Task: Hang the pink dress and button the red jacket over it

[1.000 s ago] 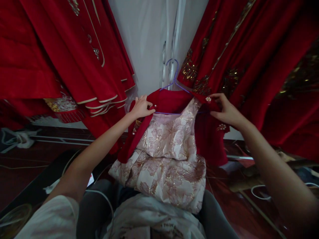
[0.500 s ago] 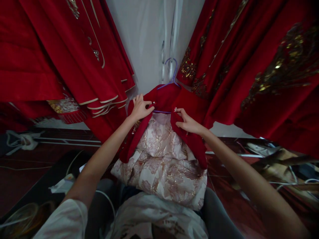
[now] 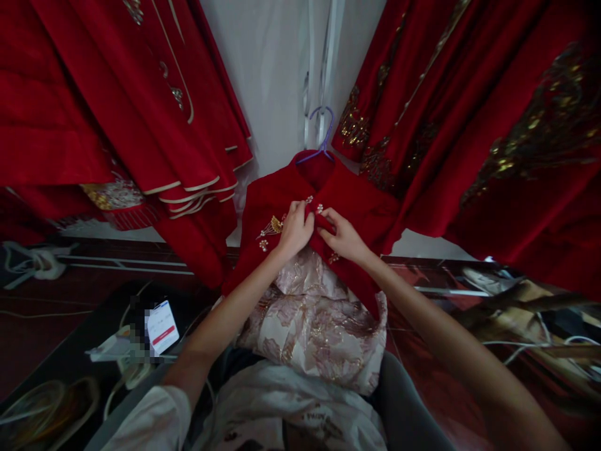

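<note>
A red jacket [image 3: 263,200] with a stand-up collar and jewelled flower ornaments hangs on a purple hanger [image 3: 323,141] in front of me. My left hand [image 3: 295,230] is closed on one front edge of the jacket, just below the collar. Close beside it, my right hand [image 3: 345,237] pinches the opposite front edge near a small flower button [image 3: 320,208]. The two edges are nearly together at the top and spread apart lower down. Pale brocade fabric [image 3: 310,326] with a pinkish-gold pattern shows beneath the jacket and lies over my lap.
Red garments with trim hang at the left [image 3: 117,113] and red garments with gold sequins at the right [image 3: 451,156]. A lit phone [image 3: 163,327] lies on a dark surface at my left, among cables. Cluttered items and cords [image 3: 539,319] sit low at the right.
Both hands have moved inward, bringing the jacket's front edges from wide apart to nearly meeting. The gold ornament on the left side has come into view, and the phone screen is uncovered.
</note>
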The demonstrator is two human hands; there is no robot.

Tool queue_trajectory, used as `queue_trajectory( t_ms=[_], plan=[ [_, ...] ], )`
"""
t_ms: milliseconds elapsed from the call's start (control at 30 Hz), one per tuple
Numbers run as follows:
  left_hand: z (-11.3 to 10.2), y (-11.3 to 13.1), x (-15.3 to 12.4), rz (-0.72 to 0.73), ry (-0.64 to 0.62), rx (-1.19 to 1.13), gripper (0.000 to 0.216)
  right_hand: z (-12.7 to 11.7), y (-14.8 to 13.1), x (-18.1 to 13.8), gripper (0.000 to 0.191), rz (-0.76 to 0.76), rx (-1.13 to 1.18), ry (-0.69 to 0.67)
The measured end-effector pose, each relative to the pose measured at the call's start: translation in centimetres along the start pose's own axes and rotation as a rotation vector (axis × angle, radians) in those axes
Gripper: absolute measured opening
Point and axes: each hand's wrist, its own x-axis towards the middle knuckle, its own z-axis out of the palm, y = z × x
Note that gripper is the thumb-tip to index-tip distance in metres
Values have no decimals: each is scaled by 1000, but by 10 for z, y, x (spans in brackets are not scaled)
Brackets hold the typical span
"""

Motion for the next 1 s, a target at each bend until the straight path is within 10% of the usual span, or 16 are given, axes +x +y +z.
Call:
queue_trajectory(
  t_ms=[300, 1000],
  plan=[
    [-10, -12, -4, -69, 178, -234, 12, 9, 12, 6, 54, -31, 137, 254],
    [-13, -25, 16, 17, 5, -250, 16, 11, 17, 19, 24, -159, 56, 283]
  ],
)
